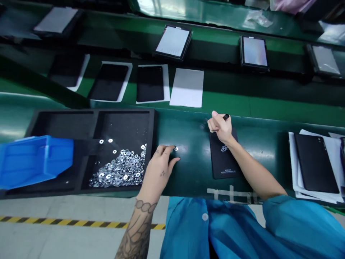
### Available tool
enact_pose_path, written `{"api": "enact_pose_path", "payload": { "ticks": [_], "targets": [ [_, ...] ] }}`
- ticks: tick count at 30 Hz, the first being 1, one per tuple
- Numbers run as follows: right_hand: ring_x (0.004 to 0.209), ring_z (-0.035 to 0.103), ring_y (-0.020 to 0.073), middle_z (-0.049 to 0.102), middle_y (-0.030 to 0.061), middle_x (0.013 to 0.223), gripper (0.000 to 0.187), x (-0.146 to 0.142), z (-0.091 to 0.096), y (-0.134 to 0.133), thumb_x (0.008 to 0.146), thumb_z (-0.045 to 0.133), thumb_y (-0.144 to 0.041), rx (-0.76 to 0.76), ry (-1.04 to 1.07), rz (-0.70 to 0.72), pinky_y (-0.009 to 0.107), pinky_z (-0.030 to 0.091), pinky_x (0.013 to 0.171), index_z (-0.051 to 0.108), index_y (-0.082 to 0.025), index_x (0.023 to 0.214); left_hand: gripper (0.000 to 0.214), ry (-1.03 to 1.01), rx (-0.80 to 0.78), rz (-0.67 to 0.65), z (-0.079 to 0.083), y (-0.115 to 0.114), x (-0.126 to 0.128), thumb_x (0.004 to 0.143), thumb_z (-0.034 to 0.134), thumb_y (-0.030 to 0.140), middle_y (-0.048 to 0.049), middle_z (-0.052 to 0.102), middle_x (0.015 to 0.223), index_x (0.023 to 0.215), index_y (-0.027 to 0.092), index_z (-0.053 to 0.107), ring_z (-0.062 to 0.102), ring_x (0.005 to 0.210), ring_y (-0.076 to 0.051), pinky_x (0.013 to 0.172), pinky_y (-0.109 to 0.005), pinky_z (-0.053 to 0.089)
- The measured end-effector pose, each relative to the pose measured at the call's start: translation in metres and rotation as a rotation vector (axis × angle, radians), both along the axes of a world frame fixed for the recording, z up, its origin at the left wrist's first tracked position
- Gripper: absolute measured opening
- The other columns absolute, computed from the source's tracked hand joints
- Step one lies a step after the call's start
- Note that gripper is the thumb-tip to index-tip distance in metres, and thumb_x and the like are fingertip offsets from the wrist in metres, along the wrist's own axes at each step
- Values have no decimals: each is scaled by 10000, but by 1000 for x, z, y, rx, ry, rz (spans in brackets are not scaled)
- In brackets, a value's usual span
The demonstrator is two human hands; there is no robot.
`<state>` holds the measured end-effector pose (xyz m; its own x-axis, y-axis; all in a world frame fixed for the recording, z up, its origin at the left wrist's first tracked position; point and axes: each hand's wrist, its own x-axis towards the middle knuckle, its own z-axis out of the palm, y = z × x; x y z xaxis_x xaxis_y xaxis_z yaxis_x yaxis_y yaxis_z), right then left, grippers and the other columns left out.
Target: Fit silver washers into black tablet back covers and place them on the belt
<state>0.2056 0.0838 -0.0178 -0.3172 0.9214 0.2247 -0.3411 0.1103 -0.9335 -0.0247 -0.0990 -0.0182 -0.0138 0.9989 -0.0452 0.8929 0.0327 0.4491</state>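
My left hand (161,163) rests on the green bench just right of a black foam tray (81,122), fingers spread and touching the surface beside a small silver washer (176,148). The tray's right compartment holds a heap of silver washers (121,171). My right hand (220,126) is closed round a black pen-like tool (225,117) and sits on the top end of a black tablet back cover (224,154) lying flat in front of me.
A blue plastic bin (32,160) overlaps the tray's left side. A stack of black covers on white sheets (315,163) lies at the right. Black tablets on white sheets and a bare white sheet (187,87) sit on the belt behind; lit tablets (254,51) stand further back.
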Motion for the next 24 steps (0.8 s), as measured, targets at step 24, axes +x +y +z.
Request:
{"api": "enact_pose_path", "payload": {
  "ticks": [24],
  "targets": [
    [399,202,85,199,-62,468,738,2,-6,-3,1112,661,-455,131,-47,-30,297,158,456,247,-222,547,132,-247,-44,40,3,14,11,1140,477,273,-76,662,1140,1106,234,598,658,1037,-267,807,-387,593]
  ]
}}
